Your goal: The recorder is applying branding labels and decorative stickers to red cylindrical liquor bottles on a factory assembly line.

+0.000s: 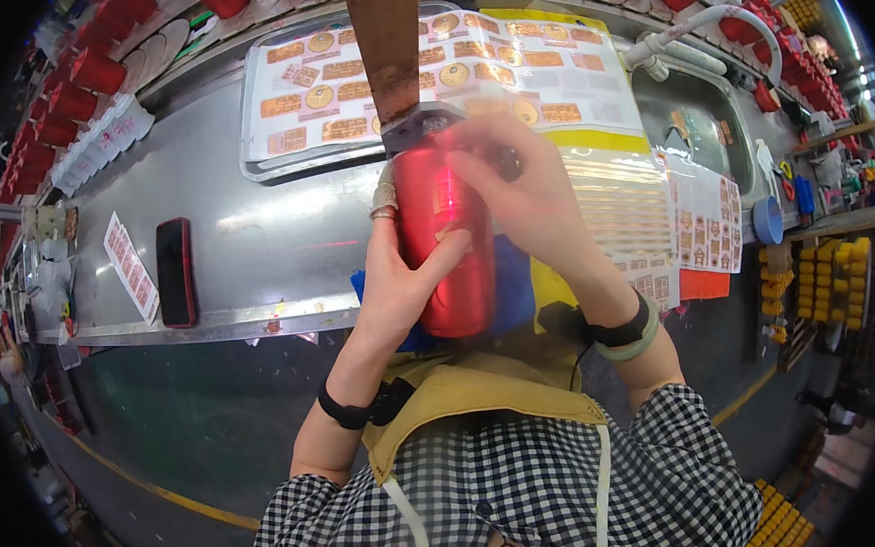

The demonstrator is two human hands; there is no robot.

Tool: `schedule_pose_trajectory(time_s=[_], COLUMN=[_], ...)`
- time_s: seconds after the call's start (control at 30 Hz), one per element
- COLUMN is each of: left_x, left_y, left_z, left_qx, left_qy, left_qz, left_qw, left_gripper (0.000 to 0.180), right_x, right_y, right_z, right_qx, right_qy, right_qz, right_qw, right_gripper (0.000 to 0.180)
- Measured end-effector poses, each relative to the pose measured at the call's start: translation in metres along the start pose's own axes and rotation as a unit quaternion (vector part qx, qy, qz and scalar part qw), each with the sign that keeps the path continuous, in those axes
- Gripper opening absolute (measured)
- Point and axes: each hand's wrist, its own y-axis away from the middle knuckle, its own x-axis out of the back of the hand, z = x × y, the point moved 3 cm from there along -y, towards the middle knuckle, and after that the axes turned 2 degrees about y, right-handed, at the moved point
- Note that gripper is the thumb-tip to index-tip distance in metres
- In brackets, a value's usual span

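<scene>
On the left, a sticker strip (131,267) and a dark phone in a red case (175,272) are laid on the steel table (255,240). Farther off, a tray (246,145) is covered by a large sticker sheet (346,91). In the middle, at the table's near edge, a red cylinder (444,223) is held lengthwise, near to far. Its left side is gripped by the left hand (398,288), fingers wrapped around and thumb pressed on top. Its far right part is reached by the right hand (530,183), thumb extended and fingers curled; through blur, whether anything is pinched cannot be told. Farther right, a sink (699,87) is overhung by a white faucet (708,24).
</scene>
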Motion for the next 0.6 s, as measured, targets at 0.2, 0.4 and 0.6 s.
schedule_pose_trajectory(time_s=[0.2, 0.4, 0.6], left_x=[0.004, 0.0, -0.007], left_y=[-0.001, 0.008, 0.008], left_z=[0.0, 0.013, 0.015], left_qx=[0.02, -0.031, -0.015], left_qy=[-0.004, -0.011, -0.011], left_qz=[-0.021, 0.003, 0.001], left_qw=[1.0, 0.999, 1.0], left_gripper=[0.075, 0.082, 0.078], right_x=[0.005, 0.007, -0.004], right_y=[0.003, 0.019, 0.005], right_z=[0.007, 0.016, 0.025], right_qx=[-0.021, -0.107, -0.087], right_qy=[-0.026, -0.107, -0.079], right_qz=[-0.004, 0.015, 0.009], right_qw=[0.999, 0.988, 0.993], right_gripper=[0.021, 0.033, 0.038])
